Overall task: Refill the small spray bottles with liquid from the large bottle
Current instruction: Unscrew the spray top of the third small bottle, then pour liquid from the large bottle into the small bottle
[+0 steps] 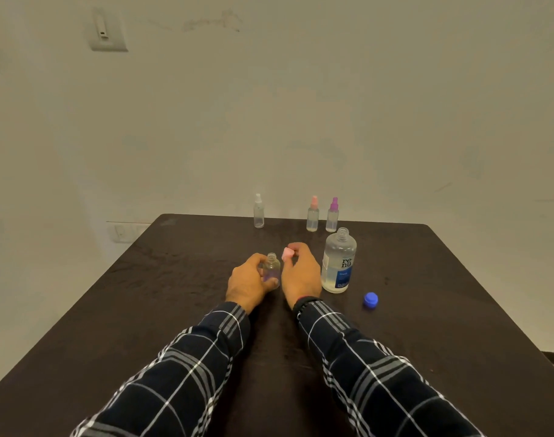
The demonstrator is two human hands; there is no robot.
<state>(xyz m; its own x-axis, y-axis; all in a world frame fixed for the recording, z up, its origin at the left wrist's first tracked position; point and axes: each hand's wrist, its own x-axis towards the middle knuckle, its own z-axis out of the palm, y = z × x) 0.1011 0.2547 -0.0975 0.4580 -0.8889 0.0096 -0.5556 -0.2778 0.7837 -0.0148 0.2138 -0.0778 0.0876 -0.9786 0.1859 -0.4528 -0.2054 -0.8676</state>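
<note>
My left hand [249, 281] grips a small clear bottle [272, 268] that stands upright on the dark table [143, 310] with its neck uncapped. Just right of it, my right hand [301, 275] pinches a pink spray cap [287, 254] between fingertips, beside the bottle's neck. The large clear bottle [339, 261] with a blue label stands uncapped right of my right hand. Its blue cap [370, 300] lies on the table to the right. Three small spray bottles stand at the far edge: white-topped [258, 211], pink-topped [313, 215], purple-topped [332, 215].
A pale wall rises directly behind the table's far edge, with a switch plate [107, 31] high on the left and sockets [124, 231] low on the left. The table's right edge drops to a light floor [506, 294].
</note>
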